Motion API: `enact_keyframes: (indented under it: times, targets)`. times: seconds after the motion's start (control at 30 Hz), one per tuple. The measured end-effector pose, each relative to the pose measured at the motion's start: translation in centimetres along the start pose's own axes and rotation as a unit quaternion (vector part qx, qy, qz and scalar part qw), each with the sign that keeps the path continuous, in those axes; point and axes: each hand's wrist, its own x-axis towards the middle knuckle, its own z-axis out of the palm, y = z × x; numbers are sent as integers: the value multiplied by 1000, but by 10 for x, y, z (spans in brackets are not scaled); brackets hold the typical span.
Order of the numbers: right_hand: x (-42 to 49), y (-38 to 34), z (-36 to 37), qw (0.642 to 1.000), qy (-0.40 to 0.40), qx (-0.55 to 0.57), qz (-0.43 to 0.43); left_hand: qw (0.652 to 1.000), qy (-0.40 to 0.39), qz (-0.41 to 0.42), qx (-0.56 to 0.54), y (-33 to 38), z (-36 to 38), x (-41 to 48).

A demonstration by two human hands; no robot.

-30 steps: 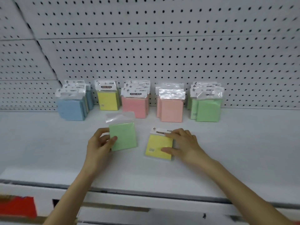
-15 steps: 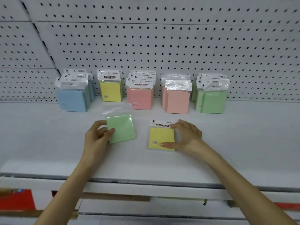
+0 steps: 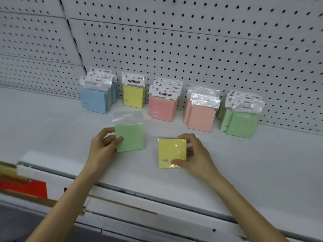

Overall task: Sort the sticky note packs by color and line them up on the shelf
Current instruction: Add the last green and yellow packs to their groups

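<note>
A yellow pack [image 3: 172, 153] lies on the front of the white shelf [image 3: 262, 163], pinched at its right edge by the right hand [image 3: 194, 154], thumb on the near corner and fingertips on the far one. Just to its left, apart from it, a green pack [image 3: 130, 137] is gripped at its left edge by the left hand [image 3: 103, 148], thumb on top and fingers curled behind it.

Along the pegboard [image 3: 192, 49] stand the sorted rows: blue [image 3: 95, 100], yellow [image 3: 133, 96], pink [image 3: 163, 105], a paler pink [image 3: 201, 117] and green [image 3: 240, 122].

The arms would likely cross (yellow belongs left, green far right), so moving one pack at a time seems wise, setting each upright against the front of its own row, label flap up.
</note>
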Motion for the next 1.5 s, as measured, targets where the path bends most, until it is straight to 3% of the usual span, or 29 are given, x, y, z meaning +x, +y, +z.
enact_keyframes:
  times: [0.3, 0.47, 0.53, 0.63, 0.77, 0.87, 1.0, 1.13, 1.33, 1.5]
  targets:
    - [23, -23, 56, 972, 42, 228, 26, 1000, 0, 27, 14, 5, -62, 25]
    - [64, -58, 90, 972, 85, 220, 24, 999, -13, 36, -2, 5, -110, 68]
    - [83, -74, 101, 981, 79, 179, 11, 999, -36, 34, -6, 2, -124, 81]
    - [114, -96, 112, 996, 76, -21, 28, 997, -69, 35, -5, -3, -138, 96]
    - [143, -116, 112, 983, 103, -142, 56, 993, -111, 29, -16, -3, -146, 115]
    - [159, -125, 107, 972, 74, -210, 78, 991, -127, 21, -24, 0, -147, 128]
    - [178, -131, 104, 970, 67, -204, 112, 989, -146, 23, -18, -5, -150, 133]
    - [197, -136, 104, 953, 59, -268, 131, 989, -143, 29, -27, -9, -152, 135]
    - [220, -147, 111, 965, 45, -195, 170, 989, -136, 10, -49, -13, -154, 139]
    - [233, -141, 115, 942, 56, -299, 142, 990, -135, 14, -41, -17, -154, 141]
